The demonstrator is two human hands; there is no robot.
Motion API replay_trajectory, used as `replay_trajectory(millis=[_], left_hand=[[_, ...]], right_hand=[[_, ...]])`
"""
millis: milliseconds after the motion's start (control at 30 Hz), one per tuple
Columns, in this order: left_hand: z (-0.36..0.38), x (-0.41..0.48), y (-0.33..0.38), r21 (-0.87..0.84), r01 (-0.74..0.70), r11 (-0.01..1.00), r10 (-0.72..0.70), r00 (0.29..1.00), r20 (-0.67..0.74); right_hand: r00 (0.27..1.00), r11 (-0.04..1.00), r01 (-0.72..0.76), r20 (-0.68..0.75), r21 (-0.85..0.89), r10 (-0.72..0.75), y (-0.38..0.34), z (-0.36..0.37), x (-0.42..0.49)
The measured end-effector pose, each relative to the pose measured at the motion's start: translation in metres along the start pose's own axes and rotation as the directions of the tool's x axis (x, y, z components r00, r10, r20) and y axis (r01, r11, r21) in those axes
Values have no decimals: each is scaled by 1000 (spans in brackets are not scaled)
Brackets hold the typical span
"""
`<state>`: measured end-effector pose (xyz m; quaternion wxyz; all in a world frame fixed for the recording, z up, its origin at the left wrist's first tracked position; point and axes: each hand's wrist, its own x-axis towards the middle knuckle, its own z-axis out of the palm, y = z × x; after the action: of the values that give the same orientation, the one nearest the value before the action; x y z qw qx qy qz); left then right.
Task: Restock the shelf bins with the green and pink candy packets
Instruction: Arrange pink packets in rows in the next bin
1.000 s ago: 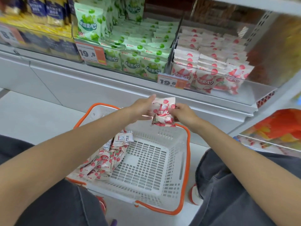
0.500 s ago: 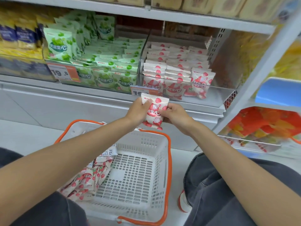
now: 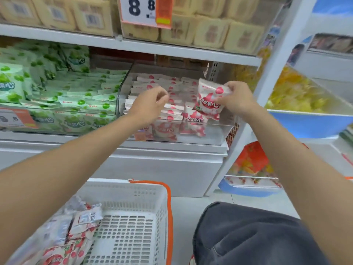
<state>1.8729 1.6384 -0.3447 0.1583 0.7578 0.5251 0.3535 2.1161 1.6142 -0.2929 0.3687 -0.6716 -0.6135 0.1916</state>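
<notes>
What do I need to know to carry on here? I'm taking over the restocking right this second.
Right hand pinches one pink packet above the right side of the clear pink bin.
Left hand is empty, fingers loosely curled, over the pink rows.
Done: green bin looks well filled; pink bin partly filled.
Left: place the held packet, then shelve the pink packets lying in the basket.

One head-worn view, facing the shop shelving close up.
It looks forward and a little down from the person's head (wide lens, edges bowed): the middle shelf (image 3: 57, 143) sits at arm's reach, the white basket (image 3: 122, 190) at the bottom edge, a knee (image 3: 248, 236) bottom right.
</notes>
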Motion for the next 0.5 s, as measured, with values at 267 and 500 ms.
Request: replay_trajectory(millis=[267, 500], left_hand=[[24, -1, -25, 266, -20, 964, 17, 1000, 11], [28, -2, -30, 296, -22, 955, 30, 999, -21]], right_hand=[[912, 920, -273, 228, -279, 340, 37, 58, 41], [693, 840, -399, 480, -368, 538, 27, 54, 50]])
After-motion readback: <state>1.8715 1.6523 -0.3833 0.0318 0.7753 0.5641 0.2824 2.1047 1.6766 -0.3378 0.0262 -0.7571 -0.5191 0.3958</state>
